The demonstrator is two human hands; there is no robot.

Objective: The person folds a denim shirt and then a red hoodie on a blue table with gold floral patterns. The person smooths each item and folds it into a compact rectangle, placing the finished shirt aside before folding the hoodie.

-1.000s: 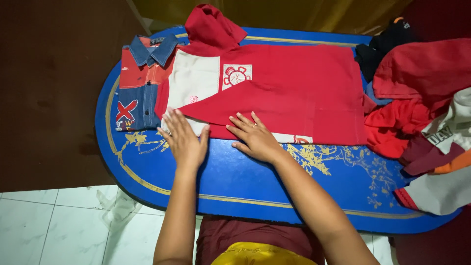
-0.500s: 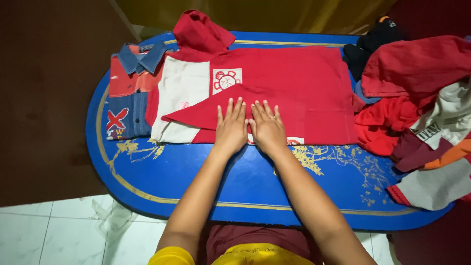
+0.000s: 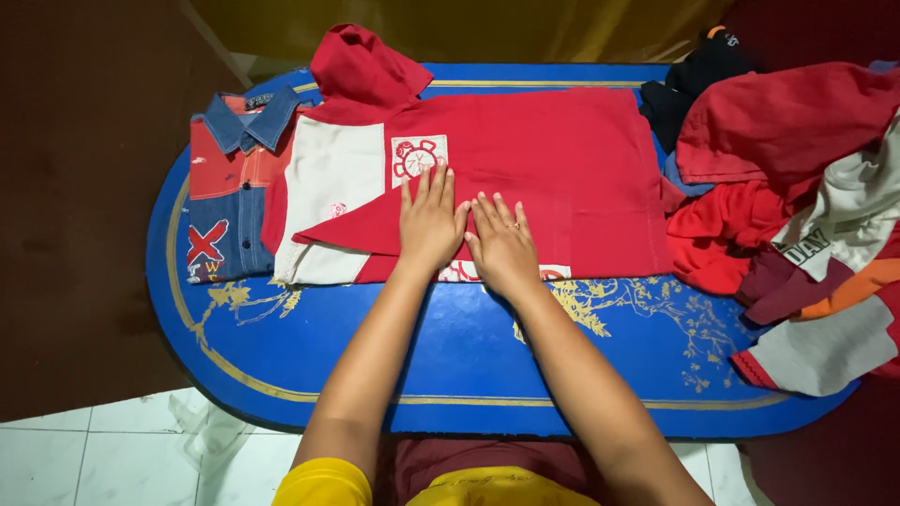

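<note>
Both hands lay flat and open, side by side, gripping nothing: the left hand (image 3: 429, 225) and right hand (image 3: 504, 245) pressed on the folded red shirt (image 3: 553, 159) near the middle of the blue oval table (image 3: 450, 328). A denim-collared shirt (image 3: 225, 201) lay to the left, a heap of clothes (image 3: 797, 206) at the right

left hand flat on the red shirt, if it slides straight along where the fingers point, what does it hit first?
The left hand points toward the table's far edge. First in line is probably the white printed patch on the red shirt, just past the fingertips; beyond that, only more red cloth.
</note>
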